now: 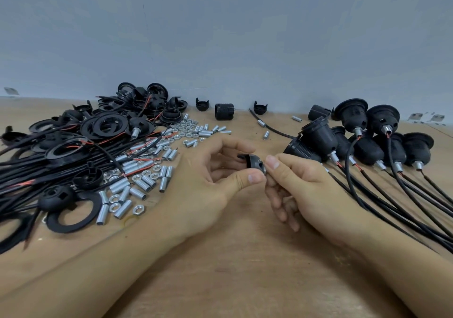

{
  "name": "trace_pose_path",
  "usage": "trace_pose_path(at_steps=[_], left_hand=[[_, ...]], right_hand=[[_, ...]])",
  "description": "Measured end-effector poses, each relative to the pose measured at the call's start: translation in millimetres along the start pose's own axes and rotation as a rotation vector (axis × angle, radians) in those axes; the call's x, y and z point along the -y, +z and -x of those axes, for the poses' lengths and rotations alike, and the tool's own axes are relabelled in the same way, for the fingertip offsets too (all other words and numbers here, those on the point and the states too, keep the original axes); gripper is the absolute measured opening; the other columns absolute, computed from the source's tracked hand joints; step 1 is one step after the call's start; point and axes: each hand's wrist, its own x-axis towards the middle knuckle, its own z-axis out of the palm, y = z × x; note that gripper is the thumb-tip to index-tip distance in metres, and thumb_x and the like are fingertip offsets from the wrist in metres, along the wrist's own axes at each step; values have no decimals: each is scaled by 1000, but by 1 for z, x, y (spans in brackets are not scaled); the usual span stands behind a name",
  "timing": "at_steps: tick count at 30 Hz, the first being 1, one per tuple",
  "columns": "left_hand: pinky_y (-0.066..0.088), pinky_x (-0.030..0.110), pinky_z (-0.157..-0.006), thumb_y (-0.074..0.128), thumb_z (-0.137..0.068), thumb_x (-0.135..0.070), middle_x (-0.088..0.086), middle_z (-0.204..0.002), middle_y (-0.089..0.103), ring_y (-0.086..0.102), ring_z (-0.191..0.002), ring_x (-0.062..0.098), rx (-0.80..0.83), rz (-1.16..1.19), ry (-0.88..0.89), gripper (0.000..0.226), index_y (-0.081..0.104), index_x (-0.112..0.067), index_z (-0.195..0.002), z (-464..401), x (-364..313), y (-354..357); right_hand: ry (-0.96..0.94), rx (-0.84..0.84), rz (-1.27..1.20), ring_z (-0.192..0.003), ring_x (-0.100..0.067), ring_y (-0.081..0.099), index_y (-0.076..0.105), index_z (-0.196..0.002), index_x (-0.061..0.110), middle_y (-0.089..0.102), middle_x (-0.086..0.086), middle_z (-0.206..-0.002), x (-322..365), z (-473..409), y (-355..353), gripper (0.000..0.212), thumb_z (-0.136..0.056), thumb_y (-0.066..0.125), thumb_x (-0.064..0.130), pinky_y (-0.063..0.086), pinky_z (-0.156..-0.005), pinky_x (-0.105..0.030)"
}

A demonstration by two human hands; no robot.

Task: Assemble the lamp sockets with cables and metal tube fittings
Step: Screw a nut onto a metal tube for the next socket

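step: fitting a metal tube into the neck hole of a small black domed plastic socket cap (252, 162), judged from the hand pose
left hand (215, 170): fingers and thumb curled round the cap, held just above the bare wooden table (232, 268), neck end turned right
right hand (299, 187): thumb and forefinger pinch at the cap's neck; a glint of silver there (264, 170), likely the tube, mostly hidden
how to do well: keep the cap steady, tube square to the hole, twist with the fingertips only; cross-threading is the risk
supply: loose short silver threaded tubes and hex nuts (137, 185) left, beside black cables with red cores (49, 170)
finished: assembled black sockets with cables (362, 141) at right, well apart from the supply
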Motion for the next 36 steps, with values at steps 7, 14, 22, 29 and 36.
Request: trace_pose_path(at_steps=[7,14,22,29,36], left_hand=[[55,28,-85,80,-70,-16,-3,-95,69,68,-95,19,88,-16,74,27,68,-23,-93,-1,3,-6],[49,22,-76,58,-87,-62,-13,-91,67,62,-84,3,147,-713,115,36,64,-31,-106,-11,0,-35],[43,44,-88,59,-89,-16,14,-104,65,55,-105,37,-242,-1639,-431,21,65,-15,-109,-32,-2,-110],[40,46,-95,63,-90,-18,14,-105,67,56,-107,38,-282,-1594,-505,19,68,-17,-109,-37,7,-120],[36,49,-85,65,-93,-19,15,-96,69,51,-102,42,-585,-1422,6,13,75,-15,-100,-39,1,-116]], right_hand=[[6,39,-30,-36,-15,39,45,-65,20,38,-2,-47,-1,1,0,40,-92,48,49,34,-36,-21],[73,-82,-70,-37,-17,38,49,-60,21,42,-4,-47,-2,-2,5,46,-96,51,51,33,-36,-21],[90,-147,-70,-37,-16,39,53,-60,21,45,-4,-47,-2,-2,2,44,-97,49,45,32,-35,-23],[103,-133,-54,-37,-16,40,54,-61,20,46,-4,-48,0,-1,3,44,-97,48,45,34,-36,-23],[90,-170,-83,-38,-16,41,55,-70,13,50,-7,-53,0,-2,1,42,-98,47,42,33,-34,-23]])
